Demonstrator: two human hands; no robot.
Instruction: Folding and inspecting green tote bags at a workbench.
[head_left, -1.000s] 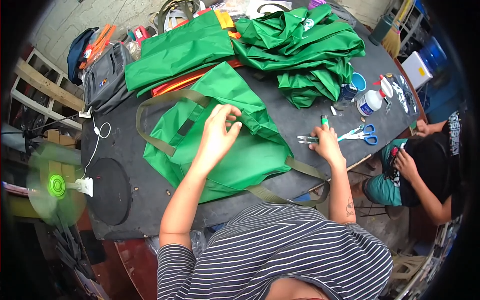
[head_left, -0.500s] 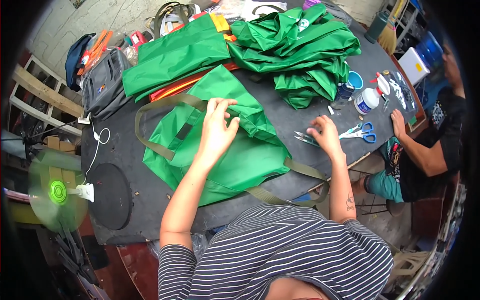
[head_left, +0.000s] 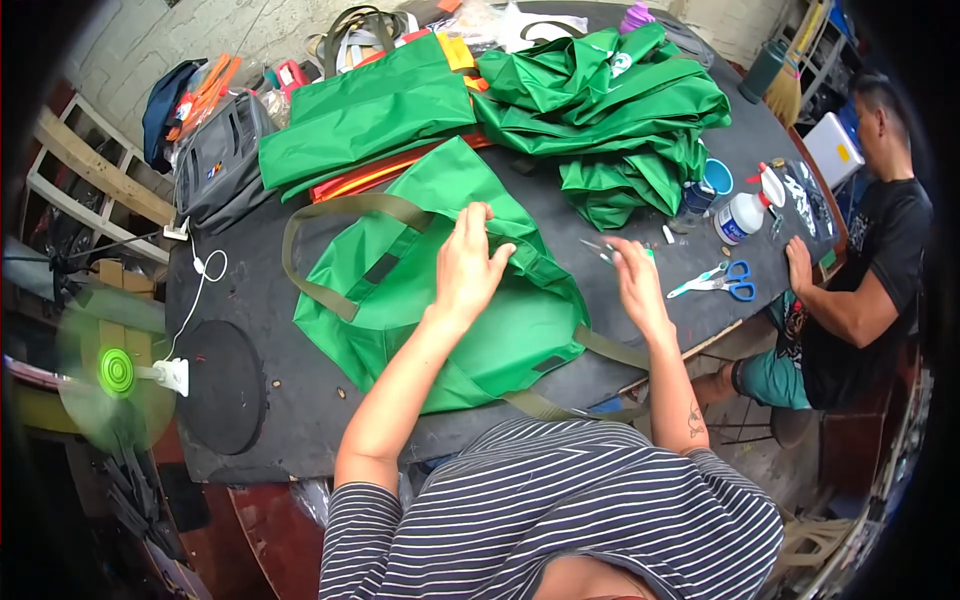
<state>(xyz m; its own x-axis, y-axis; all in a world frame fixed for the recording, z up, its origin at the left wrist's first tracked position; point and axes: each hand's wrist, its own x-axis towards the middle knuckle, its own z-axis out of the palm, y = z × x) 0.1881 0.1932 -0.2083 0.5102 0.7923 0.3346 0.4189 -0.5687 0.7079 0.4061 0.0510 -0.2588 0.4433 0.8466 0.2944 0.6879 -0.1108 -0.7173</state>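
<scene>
An unfolded green bag [head_left: 520, 345] with olive webbing handles lies on the dark table in front of me. My left hand [head_left: 468, 262] rests over its upper edge, fingers curled down on the fabric and thumb along a fold; the fingertips are partly hidden. To the right of the bag, my right hand [head_left: 638, 280] is closed round small thread snips [head_left: 597, 245], whose blades point left toward the bag. Blue-handled scissors [head_left: 715, 281] lie on the table beyond that hand.
Folded green bags [head_left: 375, 110] and a crumpled green pile [head_left: 610, 110] take up the far side. A spray bottle [head_left: 742, 220] and blue cup [head_left: 717, 177] stand right. A co-worker [head_left: 865, 270] sits at the right edge. A spinning fan [head_left: 115, 372] is at left.
My right hand has picked up the snips from the table and raised them toward the bag. My left hand has shifted slightly right along the bag. The co-worker has leaned into view.
</scene>
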